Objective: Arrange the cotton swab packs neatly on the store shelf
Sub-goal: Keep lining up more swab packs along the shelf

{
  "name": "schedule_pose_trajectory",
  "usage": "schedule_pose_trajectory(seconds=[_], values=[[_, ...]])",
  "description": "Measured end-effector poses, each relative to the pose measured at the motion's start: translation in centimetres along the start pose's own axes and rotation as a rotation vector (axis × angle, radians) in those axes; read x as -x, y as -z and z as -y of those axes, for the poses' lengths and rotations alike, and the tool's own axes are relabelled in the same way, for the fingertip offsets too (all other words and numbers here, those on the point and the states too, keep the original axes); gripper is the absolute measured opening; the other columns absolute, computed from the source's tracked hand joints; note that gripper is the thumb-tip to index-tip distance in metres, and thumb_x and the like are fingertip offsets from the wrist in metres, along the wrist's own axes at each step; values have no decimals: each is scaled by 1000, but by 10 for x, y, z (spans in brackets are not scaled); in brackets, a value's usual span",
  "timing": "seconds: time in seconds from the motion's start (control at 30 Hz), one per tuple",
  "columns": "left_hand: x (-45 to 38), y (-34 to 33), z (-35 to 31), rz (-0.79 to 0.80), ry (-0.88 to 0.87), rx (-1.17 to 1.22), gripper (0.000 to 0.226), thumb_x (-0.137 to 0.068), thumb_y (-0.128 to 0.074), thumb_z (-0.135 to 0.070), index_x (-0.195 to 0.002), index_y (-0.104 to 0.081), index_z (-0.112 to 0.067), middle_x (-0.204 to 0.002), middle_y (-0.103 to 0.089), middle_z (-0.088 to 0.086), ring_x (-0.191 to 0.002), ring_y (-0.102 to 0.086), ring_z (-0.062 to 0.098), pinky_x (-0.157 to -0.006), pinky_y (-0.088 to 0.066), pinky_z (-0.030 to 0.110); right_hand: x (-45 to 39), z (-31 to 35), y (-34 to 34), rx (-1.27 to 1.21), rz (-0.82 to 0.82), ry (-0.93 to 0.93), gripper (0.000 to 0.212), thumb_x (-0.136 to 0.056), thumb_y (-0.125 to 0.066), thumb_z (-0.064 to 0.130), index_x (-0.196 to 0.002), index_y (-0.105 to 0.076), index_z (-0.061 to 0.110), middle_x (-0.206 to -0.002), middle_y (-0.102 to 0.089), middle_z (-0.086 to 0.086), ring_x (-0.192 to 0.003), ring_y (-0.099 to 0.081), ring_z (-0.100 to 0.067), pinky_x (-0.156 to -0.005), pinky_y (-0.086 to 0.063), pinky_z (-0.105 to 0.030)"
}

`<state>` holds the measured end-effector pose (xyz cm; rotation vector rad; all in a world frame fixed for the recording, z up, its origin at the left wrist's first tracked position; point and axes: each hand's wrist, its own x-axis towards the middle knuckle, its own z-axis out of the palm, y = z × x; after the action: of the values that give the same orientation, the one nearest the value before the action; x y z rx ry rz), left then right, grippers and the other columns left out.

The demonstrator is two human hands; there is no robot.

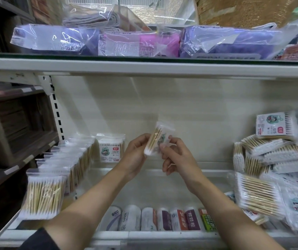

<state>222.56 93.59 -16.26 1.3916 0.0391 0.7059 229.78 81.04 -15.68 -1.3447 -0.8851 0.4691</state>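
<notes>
A clear plastic pack of wooden-stemmed cotton swabs is pinched at the centre of the frame between the left hand, curled round its lower edge, and the right hand, whose thumb and fingers grip its right side. It is held edge-on above the white metal shelf. A neat upright row of swab packs is seen at lower left, a loose heap of swab packs at right. Purple bagged textiles are stacked on the upper shelf.
</notes>
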Motion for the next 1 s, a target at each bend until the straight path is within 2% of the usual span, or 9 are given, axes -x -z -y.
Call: schedule_pose_trajectory(seconds=[0.1, 0.17, 0.23, 0.3, 0.47, 0.67, 0.9, 1.0], values=[[2, -4, -1, 14, 26, -65, 16, -81, -65, -11, -81, -78, -21, -92, -74, 2, -92, -66, 18, -85, -51, 29, -1, 2, 0, 30, -15, 0, 11, -91, -59, 29, -100, -60, 22, -90, -62, -8, -58, -59, -13, -51, -51, -26], [3, -9, -3, 9, 94, -38, 27, -89, -52, -25, -82, -78, -26, -92, -73, -2, -92, -63, 16, -83, -47, 27, -2, 4, 2, -4, -58, 16, 10, -90, -60, 26, -98, -63, 21, -81, -65, -2, -55, -57, -14, -52, -50, -26], [2, -10, -5, 6, 157, 11, 41, -85, -45, -49, -92, -76, -23, -100, -71, 1, -98, -60, 17, -90, -42, 33, -2, 5, 4, -18, -91, 38, 10, -89, -62, 22, -97, -63, 16, -73, -65, 2, -49, -52, -13, -49, -47, -24], [2, -9, -5, 28, 164, 33, 47, -86, -47, -57, -100, -73, -20, -108, -69, 6, -105, -58, 21, -99, -39, 40, -1, 4, 3, -5, -92, 61, 15, -89, -63, 21, -99, -62, 10, -71, -64, 3, -47, -49, -12, -47, -44, -23], [4, -10, -10, 15, 139, 130, 33, -82, -51, -43, -86, -75, -21, -90, -71, 0, -86, -61, 14, -79, -40, 30, -3, 6, 3, -83, -113, 61, 26, -94, -52, 29, -81, -51, 7, -58, -49, -7, -42, -46, -14, -43, -40, -24], [4, -7, -11, 59, 139, 177, 37, -84, -44, -43, -101, -66, -18, -89, -71, -2, -79, -62, 10, -66, -41, 23, -2, 6, 5, -115, -46, 88, 24, -98, -45, 26, -82, -53, 10, -61, -50, -4, -43, -46, -13, -42, -39, -22], [3, -6, -10, 53, 154, 215, 39, -83, -45, -42, -104, -64, -16, -92, -71, -1, -83, -58, 12, -68, -38, 25, -3, 6, 5, -85, -80, 121, 23, -98, -47, 23, -82, -59, 13, -64, -56, 1, -46, -48, -10, -40, -39, -20], [2, -5, -8, 40, 157, 217, 38, -84, -45, -41, -103, -65, -15, -92, -71, 0, -85, -58, 13, -71, -38, 26, -3, 5, 6, -71, -119, 137, 20, -95, -52, 19, -79, -63, 11, -58, -51, -3, -46, -46, -9, -41, -39, -19]])
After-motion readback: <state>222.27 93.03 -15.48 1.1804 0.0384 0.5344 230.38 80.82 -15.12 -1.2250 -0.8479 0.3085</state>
